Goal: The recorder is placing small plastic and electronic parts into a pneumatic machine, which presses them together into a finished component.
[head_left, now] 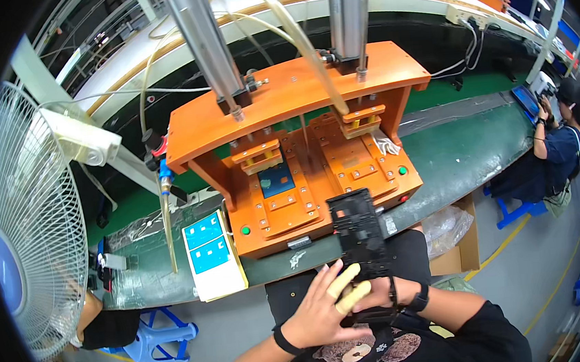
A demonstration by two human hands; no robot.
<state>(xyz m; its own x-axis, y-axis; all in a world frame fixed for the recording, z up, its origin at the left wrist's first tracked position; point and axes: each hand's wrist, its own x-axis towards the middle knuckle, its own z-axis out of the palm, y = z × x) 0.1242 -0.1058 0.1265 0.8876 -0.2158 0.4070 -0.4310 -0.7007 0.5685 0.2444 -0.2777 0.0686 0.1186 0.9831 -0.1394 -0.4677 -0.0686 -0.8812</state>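
My right hand (380, 293) is closed around the lower end of a black rectangular frame (357, 222), with small parts and recesses on its face, which looks like a phone housing. It juts up past the front edge of the orange press. Beside it, my left hand (318, 309) has its fingers spread, two of them in yellow finger cots, and its fingertips lie close to the frame's lower part. Whether they touch it I cannot tell. Behind stands the orange two-station press (295, 87), with a blue flat piece (276, 181) in its left fixture.
Left of the press, a white sheet with a yellow edge (219, 279) holds blue cards (207, 243). A fan (32, 224) stands at far left. Below the green bench (462, 140) is a cardboard box with clear plastic (449, 229). Another person (555, 137) sits at right.
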